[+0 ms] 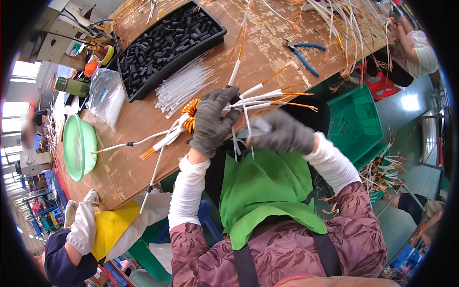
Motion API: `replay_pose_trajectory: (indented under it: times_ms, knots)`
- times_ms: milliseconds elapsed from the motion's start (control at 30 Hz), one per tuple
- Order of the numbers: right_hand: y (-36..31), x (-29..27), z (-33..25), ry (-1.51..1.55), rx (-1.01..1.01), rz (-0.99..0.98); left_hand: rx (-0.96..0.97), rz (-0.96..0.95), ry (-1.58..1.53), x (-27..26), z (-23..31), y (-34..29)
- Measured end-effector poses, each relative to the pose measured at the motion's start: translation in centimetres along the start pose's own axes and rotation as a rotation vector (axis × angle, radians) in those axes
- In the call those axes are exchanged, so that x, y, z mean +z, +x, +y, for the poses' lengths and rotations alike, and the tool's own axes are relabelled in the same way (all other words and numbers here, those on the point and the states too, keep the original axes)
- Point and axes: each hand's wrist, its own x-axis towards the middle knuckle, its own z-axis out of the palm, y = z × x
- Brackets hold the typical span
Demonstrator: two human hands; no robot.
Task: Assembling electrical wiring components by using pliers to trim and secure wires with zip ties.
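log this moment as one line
left gloved hand: grips white-sleeved leads; right gloved hand: blurred, beside cable tie; blue-handled cutters: on table

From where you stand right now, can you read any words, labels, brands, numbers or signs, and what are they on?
None can be read.
Black tray, green basin, blue-handled pliers: no lettering I can make out.
Clear plastic bag: can't tell.
Background shelving: too small and blurred.

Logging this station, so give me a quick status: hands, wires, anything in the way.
Left hand closed on white-sleeved wires. Right hand alongside, blurred, grip unclear. Blue-handled cutters lie apart, seemingly out of the way.
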Motion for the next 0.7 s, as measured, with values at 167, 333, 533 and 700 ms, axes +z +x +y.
replay_pose_trajectory:
  times_ms: [167, 333, 533, 700]
  knots:
    - [3.7, -5.5, 0.0, -0.564, -0.263, 0.475, -0.129, 0.048, -0.124, -4.2, -1.1, -3.8]
    - [4.2, -4.3, 0.8, -1.156, -0.098, 0.328, -0.066, -0.023, 0.514, -5.8, -2.7, -6.6]
    - [2.8, 0.5, 7.7, -0.836, -0.196, 0.276, -0.103, -0.057, 0.58, -4.4, -3.4, -6.8]
    - [2.2, -0.3, 7.1, -0.606, -0.072, 0.253, -0.117, -0.096, 0.571, -4.8, -3.0, -6.4]
